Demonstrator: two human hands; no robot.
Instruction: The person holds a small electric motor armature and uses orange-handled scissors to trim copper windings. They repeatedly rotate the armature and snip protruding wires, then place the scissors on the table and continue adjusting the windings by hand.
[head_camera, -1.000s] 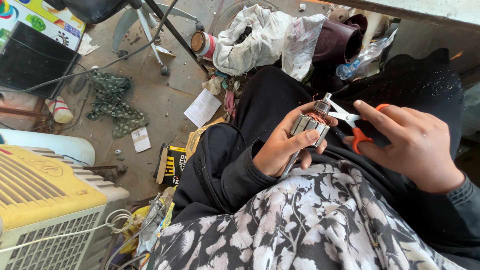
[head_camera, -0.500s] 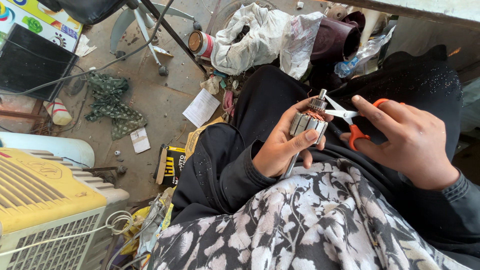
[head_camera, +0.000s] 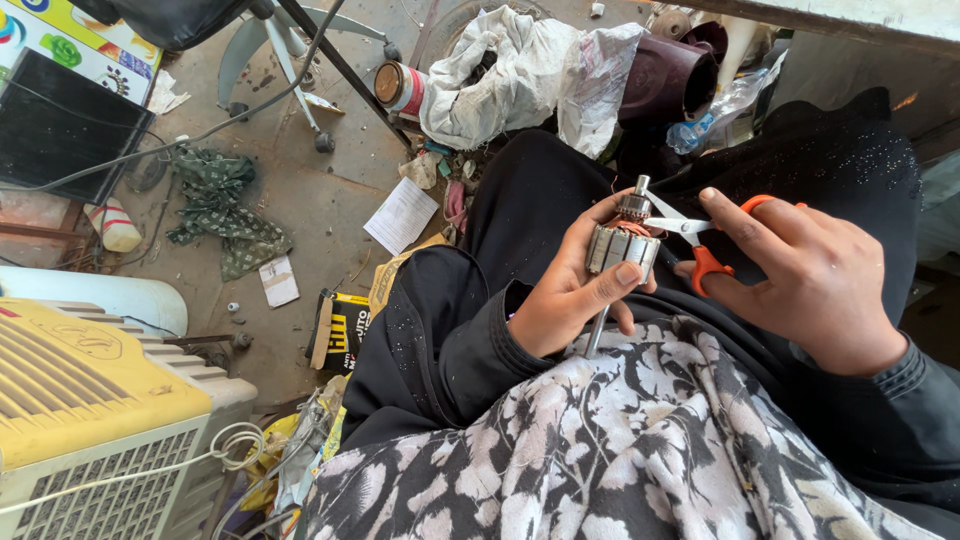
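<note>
**Motor armature and scissors in hand, cluttered floor about**

Near left: yellow-topped cooler (head_camera: 95, 400) with grey grille, white cord (head_camera: 150, 465) looped across it. Far left: black flat panel (head_camera: 60, 125) beside a bright printed box (head_camera: 85, 35); small white bottle with red band (head_camera: 112, 225); crumpled green cloth (head_camera: 215, 205); white paper slip (head_camera: 279, 281).

Centre floor: black-and-yellow carton (head_camera: 340, 330) lying tilted by the knee; folded white leaflet (head_camera: 402, 214); round tin with red label (head_camera: 398, 87) on its side near a chair base (head_camera: 275, 50); white cloth heap (head_camera: 500, 75); clear plastic bag (head_camera: 595, 85); dark maroon pot (head_camera: 668, 80).

Centre right, over the black-clad lap: left hand (head_camera: 570, 290) clamped round the motor armature (head_camera: 622, 245), shaft upright, copper windings showing at top. Right hand (head_camera: 810, 280), just beside, fingers closed through the orange-handled scissors (head_camera: 690, 235), blades touching the armature's upper end. Patterned black-and-white fabric (head_camera: 600, 450) lies nearest.
</note>
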